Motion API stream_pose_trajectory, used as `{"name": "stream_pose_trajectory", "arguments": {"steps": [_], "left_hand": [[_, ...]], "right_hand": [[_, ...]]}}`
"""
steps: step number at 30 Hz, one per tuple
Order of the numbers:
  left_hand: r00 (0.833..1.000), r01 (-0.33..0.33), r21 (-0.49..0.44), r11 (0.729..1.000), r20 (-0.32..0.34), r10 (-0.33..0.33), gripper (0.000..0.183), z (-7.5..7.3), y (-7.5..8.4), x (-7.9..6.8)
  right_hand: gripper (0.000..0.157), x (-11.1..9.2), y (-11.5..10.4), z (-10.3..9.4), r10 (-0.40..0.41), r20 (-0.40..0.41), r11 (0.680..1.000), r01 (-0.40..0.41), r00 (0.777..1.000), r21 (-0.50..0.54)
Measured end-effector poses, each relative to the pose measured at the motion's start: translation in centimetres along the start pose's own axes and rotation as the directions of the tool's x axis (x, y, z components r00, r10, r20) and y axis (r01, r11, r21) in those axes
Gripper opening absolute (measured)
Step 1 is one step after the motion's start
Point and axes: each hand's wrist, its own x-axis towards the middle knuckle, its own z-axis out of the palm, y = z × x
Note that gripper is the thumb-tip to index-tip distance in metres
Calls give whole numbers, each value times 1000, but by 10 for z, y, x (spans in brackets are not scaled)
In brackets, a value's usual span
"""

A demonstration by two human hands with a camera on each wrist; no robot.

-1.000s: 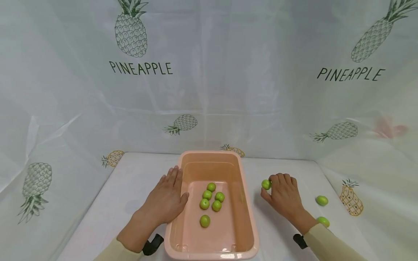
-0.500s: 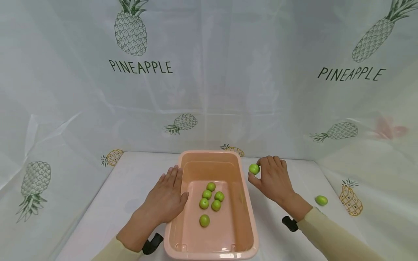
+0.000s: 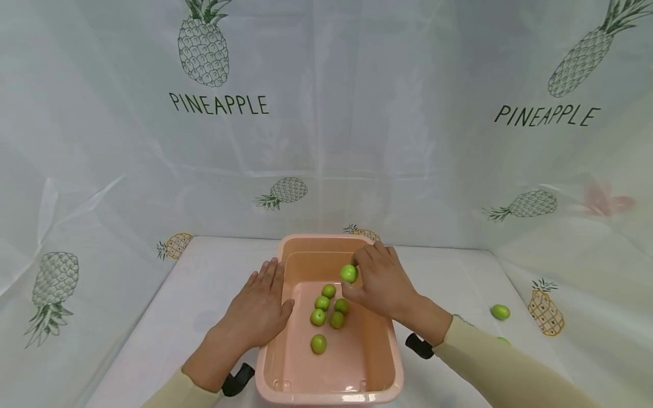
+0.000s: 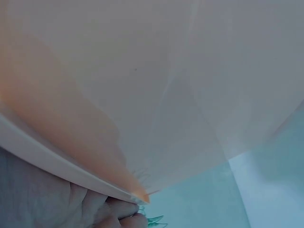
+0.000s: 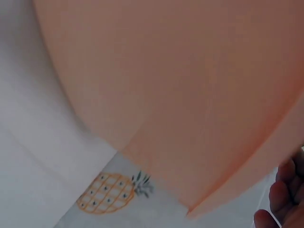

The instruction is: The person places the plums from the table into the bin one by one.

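Pineapple sheet [image 3: 326, 130]: pale and creased, printed with pineapples and lettering, rising beyond the counter's far edge and along its left and right edges.
Counter [image 3: 433, 266]: white, its far-left and far-right corners both in view.
Basin [image 3: 339, 368]: peach-coloured, oblong, set lengthwise; its far end overlaps the counter's far edge, roughly midway between the two far corners.
Sleeves [image 3: 510, 362]: pale yellow, one on each arm.
Right hand [image 3: 385, 283]: over the basin's right side toward the counter's far edge, thumb and fingers pinching a fruit.
Left hand [image 3: 260, 309]: fingers straight and side by side, resting against the basin's left rim, thumb apart.
Black wrist pieces [image 3: 420, 345]: one beneath each wrist.
Pinched fruit [image 3: 349, 273]: round, green, above the far part of the basin.
Fruits in the basin [image 3: 318, 317]: six, green; three in a slanting row, two paired just right of it, one apart toward the near end.
Loose fruits [image 3: 500, 312]: two, green, near the counter's right edge, one mostly hidden by the right sleeve.
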Motion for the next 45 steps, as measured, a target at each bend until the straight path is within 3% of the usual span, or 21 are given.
{"name": "stream_pose_trajectory", "arguments": {"steps": [6,13,20,29,45], "left_hand": [[1000,4,1,1000,0,-4,76,0,0,1],[1000,3,0,1000,-2,-3,76,0,-1,2],[1000,7,-7,1000,-3,-7,76,-2,1,0],[1000,4,-8,1000,-5,-4,76,-1,0,-1],[1000,6,-8,1000,2,-6,77,0,0,-1]], "right_hand": [[31,3,-22,10,-80,121,996,76,989,36],[33,3,-35,23,-174,163,985,174,971,14],[36,0,-42,30,-184,240,981,193,953,-14],[34,-4,-41,33,-211,256,971,232,944,-55],[52,-14,-38,28,-251,367,917,342,896,-208]]}}
